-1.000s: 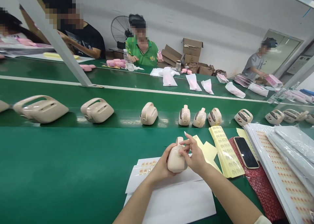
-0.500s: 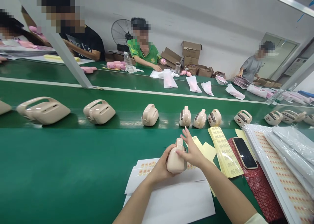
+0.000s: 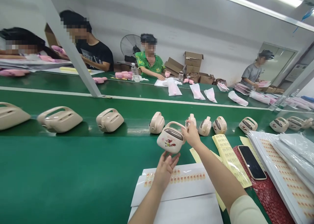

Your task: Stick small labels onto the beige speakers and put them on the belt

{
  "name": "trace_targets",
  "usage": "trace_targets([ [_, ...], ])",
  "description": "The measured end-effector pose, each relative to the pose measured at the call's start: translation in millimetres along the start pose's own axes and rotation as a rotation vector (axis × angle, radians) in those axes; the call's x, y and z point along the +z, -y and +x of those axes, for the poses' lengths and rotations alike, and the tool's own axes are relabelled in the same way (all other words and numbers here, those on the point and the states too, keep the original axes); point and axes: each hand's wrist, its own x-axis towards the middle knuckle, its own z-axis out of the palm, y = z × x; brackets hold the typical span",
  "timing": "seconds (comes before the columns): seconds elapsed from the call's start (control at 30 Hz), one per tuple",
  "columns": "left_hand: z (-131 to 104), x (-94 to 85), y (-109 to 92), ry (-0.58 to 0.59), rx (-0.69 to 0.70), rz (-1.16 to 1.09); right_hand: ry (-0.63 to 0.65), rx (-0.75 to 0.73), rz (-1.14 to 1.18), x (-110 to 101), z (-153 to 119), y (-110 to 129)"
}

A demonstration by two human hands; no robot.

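A cream handled device (image 3: 171, 139) with a dark oval panel and a red floral decal is tilted above the green work surface. My right hand (image 3: 191, 134) grips it at the right end of its handle. Just below its base, my left hand (image 3: 165, 170) has its fingers spread and holds nothing. White sheets with rows of small orange stickers (image 3: 188, 177) lie under my left hand. Similar cream devices (image 3: 157, 122) stand in a row on the green belt beyond.
Yellow sticker strips (image 3: 229, 158), a phone (image 3: 252, 162) on red wrap and stacked sticker sheets (image 3: 282, 165) lie at right. A slanted metal post (image 3: 73, 54) rises at left. Across the belt, several people handle pink items and white pouches (image 3: 197, 91).
The device has moved up and away toward the belt, and its decal side now shows. My left hand has let go of it; my right hand has taken hold near the handle.
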Motion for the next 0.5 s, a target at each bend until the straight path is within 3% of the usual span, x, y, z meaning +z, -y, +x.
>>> trace_targets([
  [0.17,-2,0.2,8,0.127,-0.050,0.184,-0.017,0.088,-0.364,28,49,26],
  [0.33,-6,-6.1,6,0.164,-0.077,0.297,-0.042,0.157,-0.392,47,63,15],
  [0.4,-7,-6.0,7,0.149,-0.071,0.335,-0.088,0.117,-0.364,36,63,3],
  [0.5,-10,-2.9,11,0.109,-0.032,0.383,-0.278,-0.029,-0.268,-7,60,-25],
])
